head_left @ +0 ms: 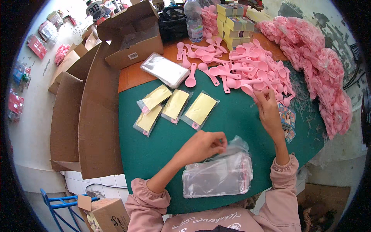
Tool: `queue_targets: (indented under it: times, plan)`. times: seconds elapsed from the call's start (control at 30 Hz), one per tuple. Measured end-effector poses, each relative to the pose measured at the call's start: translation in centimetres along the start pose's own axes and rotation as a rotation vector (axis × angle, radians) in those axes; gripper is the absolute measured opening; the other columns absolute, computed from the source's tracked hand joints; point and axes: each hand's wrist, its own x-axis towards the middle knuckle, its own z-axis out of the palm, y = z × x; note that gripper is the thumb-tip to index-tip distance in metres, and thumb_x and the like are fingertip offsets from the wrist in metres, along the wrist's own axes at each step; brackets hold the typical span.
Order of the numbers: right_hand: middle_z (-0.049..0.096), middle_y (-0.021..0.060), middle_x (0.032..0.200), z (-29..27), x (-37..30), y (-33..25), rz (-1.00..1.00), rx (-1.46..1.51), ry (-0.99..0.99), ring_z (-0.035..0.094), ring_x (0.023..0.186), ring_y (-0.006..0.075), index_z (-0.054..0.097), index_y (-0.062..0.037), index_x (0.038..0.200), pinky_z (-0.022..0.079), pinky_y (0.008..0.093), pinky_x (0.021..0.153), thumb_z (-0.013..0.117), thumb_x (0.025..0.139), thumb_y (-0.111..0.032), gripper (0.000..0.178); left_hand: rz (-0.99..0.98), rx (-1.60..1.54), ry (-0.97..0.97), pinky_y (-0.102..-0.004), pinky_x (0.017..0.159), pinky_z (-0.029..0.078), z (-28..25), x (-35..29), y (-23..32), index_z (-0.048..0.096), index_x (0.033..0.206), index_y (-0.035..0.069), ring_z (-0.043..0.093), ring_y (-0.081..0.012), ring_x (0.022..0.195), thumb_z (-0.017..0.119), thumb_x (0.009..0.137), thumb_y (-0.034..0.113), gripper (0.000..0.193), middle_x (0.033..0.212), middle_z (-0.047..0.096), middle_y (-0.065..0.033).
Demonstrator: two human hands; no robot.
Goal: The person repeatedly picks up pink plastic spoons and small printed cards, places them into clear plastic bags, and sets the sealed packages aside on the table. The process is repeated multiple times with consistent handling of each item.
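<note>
My left hand (205, 146) is closed in a pinch at the raised, crumpled end of a clear plastic bag (237, 145). Under that bag lies a stack of clear plastic bags (212, 179) at the near edge of the green table top. At the front of a heap of pink measuring spoons (259, 69), my right hand (269, 108) has its fingers closed around the end of one pink spoon (247, 90). Beside the right wrist, partly covered by it, sit small printed cards (287, 118).
Several filled bags with yellow cards (200, 109) lie left of centre, before another clear bag stack (165, 69). Open cardboard boxes (98, 112) line the left side. Behind stand a water bottle (194, 21) and card stacks (234, 25); bagged pink spoons (320, 65) fill the right edge.
</note>
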Motion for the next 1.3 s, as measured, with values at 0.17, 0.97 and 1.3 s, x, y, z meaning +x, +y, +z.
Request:
queue_targets:
  times: [0.17,0.97,1.3]
  plan:
    - [0.048,0.008,0.083,-1.9,-0.7,-0.7,-0.018,0.301,-0.283,0.052,0.065,0.0167,0.052,-0.0018,0.105,0.042,0.0254,0.056,0.055,0.08,-0.002,0.024,-0.002,0.003,0.165,-0.0248,0.068,0.048,-1.0,0.9,-1.5,0.061,0.088,0.003,0.058,-0.0101,0.08,0.064,0.078,0.01,0.013,0.086,0.062,-0.0029]
    - [0.058,0.0076,0.069,1.0,-2.5,-3.8,0.159,0.805,0.1,0.055,0.054,0.0081,0.036,-0.0024,0.093,0.044,0.0195,0.047,0.058,0.083,-0.004,0.024,-0.167,-0.589,0.205,-0.0216,0.07,0.046,0.2,1.8,-3.0,0.051,0.111,0.0,0.06,-0.0104,0.08,0.063,0.08,0.009,0.035,0.089,0.065,-0.0089]
    - [0.058,0.0064,0.069,2.0,-2.8,-3.8,0.198,0.83,-0.011,0.053,0.056,0.0069,0.038,-0.003,0.089,0.041,0.0186,0.046,0.058,0.085,-0.008,0.021,-0.123,-0.539,0.076,-0.0232,0.071,0.047,-0.3,1.6,-2.7,0.054,0.111,0.0,0.058,-0.0101,0.083,0.048,0.091,0.025,0.034,0.091,0.064,-0.0079]
